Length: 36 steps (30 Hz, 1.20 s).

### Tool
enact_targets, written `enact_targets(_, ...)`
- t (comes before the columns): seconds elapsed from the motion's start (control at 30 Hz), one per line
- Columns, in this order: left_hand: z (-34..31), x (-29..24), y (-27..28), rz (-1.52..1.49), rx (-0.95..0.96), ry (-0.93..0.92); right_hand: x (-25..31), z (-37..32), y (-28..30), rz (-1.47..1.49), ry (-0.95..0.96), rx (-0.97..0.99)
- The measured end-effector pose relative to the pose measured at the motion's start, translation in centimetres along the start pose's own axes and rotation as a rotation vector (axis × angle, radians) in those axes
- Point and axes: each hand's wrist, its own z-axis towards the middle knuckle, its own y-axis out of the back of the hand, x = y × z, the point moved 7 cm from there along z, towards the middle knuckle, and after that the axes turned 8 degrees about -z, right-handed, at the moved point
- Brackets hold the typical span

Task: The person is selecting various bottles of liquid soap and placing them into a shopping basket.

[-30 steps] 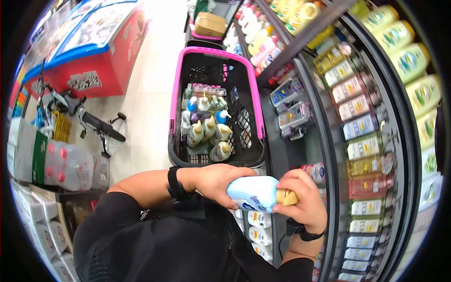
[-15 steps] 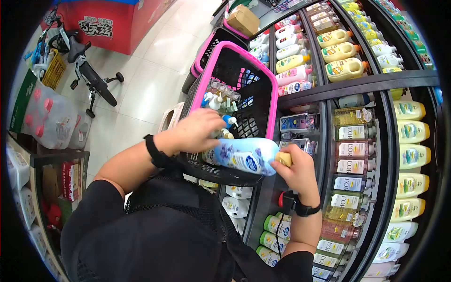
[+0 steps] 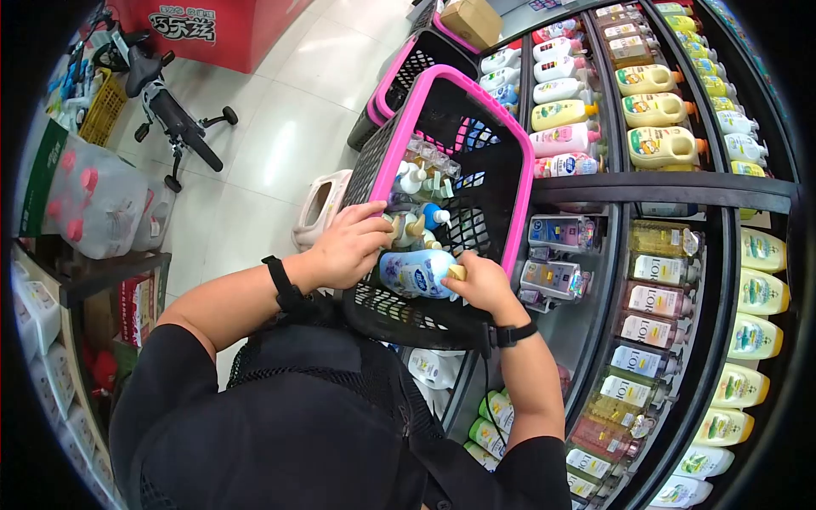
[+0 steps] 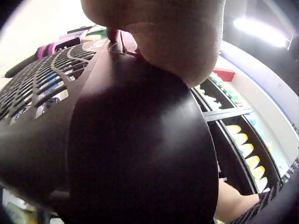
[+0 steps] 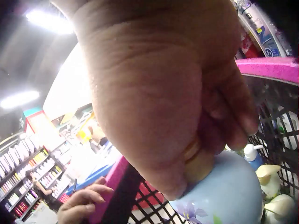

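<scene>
at the near end of the black basket (image 3: pixel 408 330), the blue bottle (image 3: pixel 416 274) sits inside, tilted, right by its neighbours. left hand (image 3: pixel 350 246) just rests on the rim, fingers loosely bent over it, but lean too hard and the basket could tip imo. right hand (image 3: pixel 484 282) has fingers closed round the bottle's cap (image 3: pixel 457 272). all the weight's likely on that, so if it's loose, the bottle drops and maybe snaps the little pump nozzles (image 3: pixel 441 218).

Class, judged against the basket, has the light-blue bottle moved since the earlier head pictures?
Yes: the light-blue bottle, gripped by the right hand, has moved forward, from outside the basket to inside it.
</scene>
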Motion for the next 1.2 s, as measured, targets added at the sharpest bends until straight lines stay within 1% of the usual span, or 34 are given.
enact_targets(0.17,0.1,0.2,-0.1,-0.02,0.015,-0.011,1.3,4.0,-6.3,-0.174,0.081,0.223)
enact_targets(0.27,0.2,0.1,-0.1,-0.01,0.026,-0.005,0.7,5.5,-10.7,-0.199,0.114,0.202)
enact_targets(0.3,0.3,0.1,-0.1,-0.023,0.028,-0.001,0.7,6.0,-11.9,-0.204,0.068,0.266)
enact_targets(0.37,0.3,0.1,0.0,-0.039,0.036,0.014,0.5,6.7,-13.5,-0.183,0.007,0.302)
enact_targets(0.43,0.4,-0.1,0.2,-0.035,0.026,0.013,0.5,7.2,-14.6,-0.141,-0.068,0.363)
enact_targets(0.57,0.6,0.0,0.1,-0.027,0.04,0.015,0.2,8.2,-15.7,-0.092,-0.159,0.429)
enact_targets(0.67,0.7,0.1,0.0,-0.02,0.055,0.017,-0.6,8.7,-17.6,-0.068,-0.288,0.534)
enact_targets(0.7,0.7,0.1,-0.1,-0.017,0.06,0.016,-0.6,8.8,-18.3,-0.065,-0.283,0.565)
enact_targets(0.77,0.6,0.2,-0.1,-0.019,0.07,0.031,-0.6,8.9,-19.0,-0.04,-0.299,0.549)
enact_targets(0.9,0.6,0.4,-0.3,-0.006,0.083,0.05,0.7,8.9,-18.5,0.019,-0.303,0.485)
enact_targets(1.0,0.7,0.3,-0.3,0.003,0.109,0.07,0.8,9.2,-19.3,0.002,-0.315,0.482)
enact_targets(1.1,0.8,0.2,-0.3,0.008,0.108,0.071,0.8,9.7,-20.2,-0.025,-0.29,0.532)
enact_targets(1.2,0.9,0.2,-0.4,0.003,0.11,0.069,0.7,10.1,-21.2,-0.025,-0.283,0.525)
